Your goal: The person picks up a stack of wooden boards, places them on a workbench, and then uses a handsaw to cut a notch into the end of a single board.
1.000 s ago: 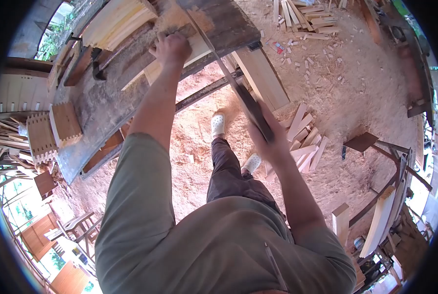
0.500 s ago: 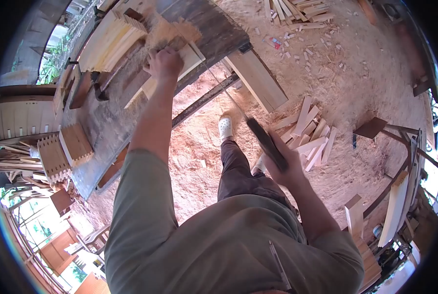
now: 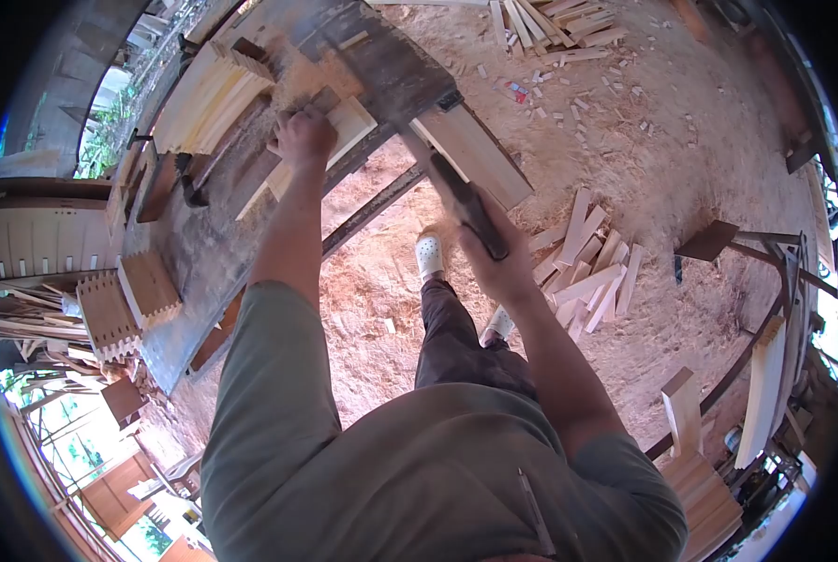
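On the dark workbench, my left hand presses with curled fingers on a pale wooden board, holding it near its end. This end reaches toward the bench's edge. A handsaw is in my right hand, its dark handle gripped in my closed fingers. The blade is smeared by motion and points up toward the bench edge, just right of the board's end. A short pale strip of wood lies on the bench beyond the board. Sawdust is heaped beside my left hand.
A wide plank leans at the bench's right end. Cut wood pieces lie piled on the sawdust-covered floor to the right, with more strips farther off. Finger-jointed boards and a clamp are at the left.
My right hand and the saw have moved forward and up toward the bench, and the blade no longer crosses the board's end. A short strip now shows on the bench. My left hand stays on the board.
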Demonstrator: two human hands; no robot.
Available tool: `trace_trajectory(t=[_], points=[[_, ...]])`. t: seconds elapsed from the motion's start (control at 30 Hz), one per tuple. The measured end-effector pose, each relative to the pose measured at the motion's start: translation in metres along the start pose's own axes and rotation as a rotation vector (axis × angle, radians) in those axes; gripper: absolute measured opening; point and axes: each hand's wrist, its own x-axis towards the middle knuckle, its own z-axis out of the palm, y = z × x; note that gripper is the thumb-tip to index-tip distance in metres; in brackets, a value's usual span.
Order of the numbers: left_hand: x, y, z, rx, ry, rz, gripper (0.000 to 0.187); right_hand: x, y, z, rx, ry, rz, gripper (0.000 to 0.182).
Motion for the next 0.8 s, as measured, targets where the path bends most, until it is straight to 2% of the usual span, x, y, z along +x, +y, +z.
trace_trajectory(t=[0.03,0.13,0.17,0.23,0.4,0.47,0.53,0.57,0.6,0.7,0.77,0.8], points=[[0.001,-0.002,0.002,-0.018,0.033,0.017,0.054,-0.004,-0.005,-0.001,0.001,0.008,-0.003,0.058],[0.003,-0.003,0.005,-0.025,0.059,0.026,0.054,-0.017,-0.018,-0.006,-0.018,-0.147,0.201,0.058],[0.003,-0.004,0.006,-0.022,0.057,0.029,0.054,-0.025,-0.018,-0.011,-0.015,-0.144,0.203,0.058],[0.001,-0.002,0.002,-0.04,0.038,0.02,0.054,-0.044,-0.019,-0.023,-0.093,-0.152,0.074,0.058],[0.0,-0.001,-0.001,-0.024,-0.007,0.019,0.054,-0.064,-0.027,-0.06,-0.033,-0.228,0.171,0.06],[0.005,-0.004,0.001,0.0,-0.021,0.008,0.054,-0.048,-0.018,-0.052,-0.079,-0.204,0.125,0.059],[0.0,-0.002,0.003,0.005,0.016,0.029,0.054,-0.002,0.0,-0.009,-0.036,-0.155,0.173,0.056],[-0.002,0.001,0.004,-0.008,0.016,0.026,0.054,0.027,-0.002,0.012,-0.032,-0.145,0.108,0.054],[-0.001,0.001,0.004,-0.046,0.014,0.03,0.055,0.048,-0.001,0.029,-0.013,-0.106,0.13,0.053],[-0.005,-0.013,0.0,-0.149,-0.007,0.07,0.057,0.068,-0.018,0.031,0.038,-0.106,0.124,0.052],[-0.014,-0.024,0.005,-0.235,-0.065,0.488,0.059,0.049,-0.011,0.01,0.011,-0.019,0.128,0.048],[-0.03,-0.018,-0.013,-0.029,-0.145,0.56,0.059,0.037,-0.002,-0.01,0.024,0.015,0.134,0.046]])
